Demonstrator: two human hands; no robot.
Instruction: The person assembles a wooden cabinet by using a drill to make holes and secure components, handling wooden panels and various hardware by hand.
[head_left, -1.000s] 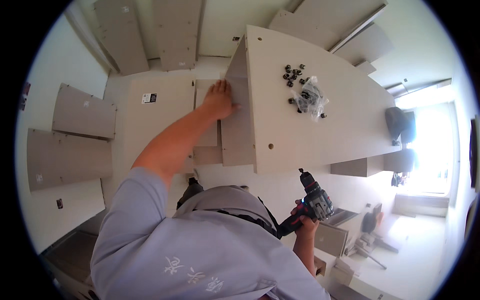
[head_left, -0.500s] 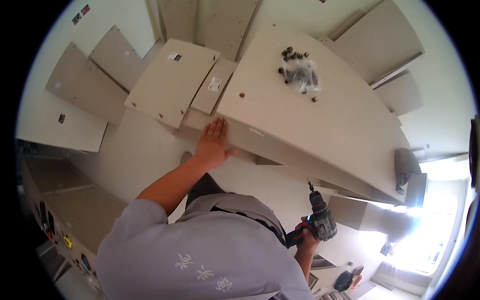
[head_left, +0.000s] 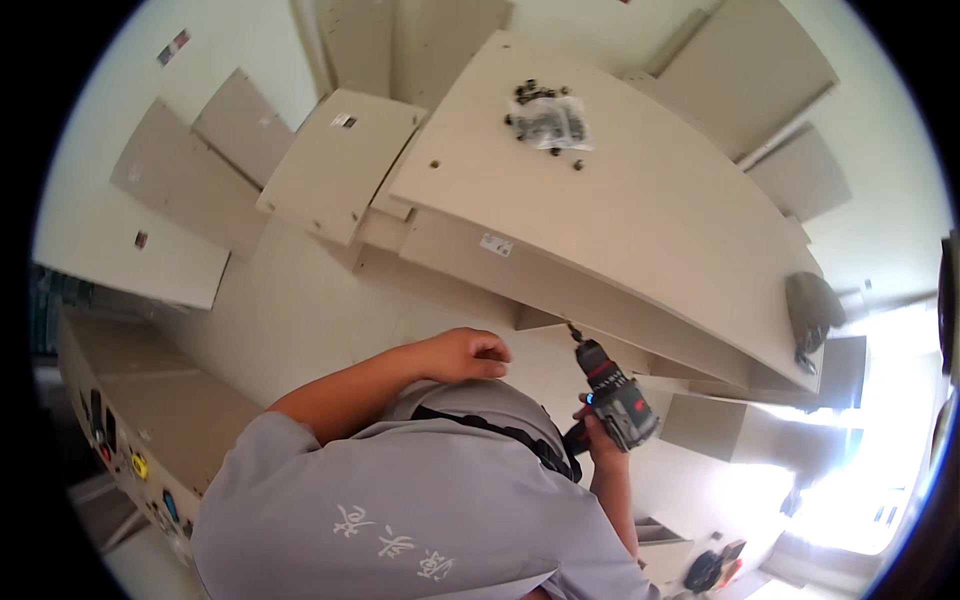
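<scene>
My right hand is wrapped round the handle of a cordless drill, dark with red trim, a blue-white light glowing beside the grip. Its bit points up toward the front edge of a long beige cabinet lying in front of me. In front of my waist, my left hand hangs free, fingers loosely bent with a gap at the thumb, holding nothing. On the cabinet's top panel rests a clear plastic bag of dark small fittings, with several loose fittings around it.
A grey cloth-like item lies at the cabinet's right end. Beige boards lean and lie on the left and at the back; more boards stand far right. At lower left, a beige unit carries a yellow tape measure and other tools.
My left hand has come off the cabinet's front left corner and back to my waist. The drill has risen slightly toward the cabinet and tilted left. The view has shifted a little.
</scene>
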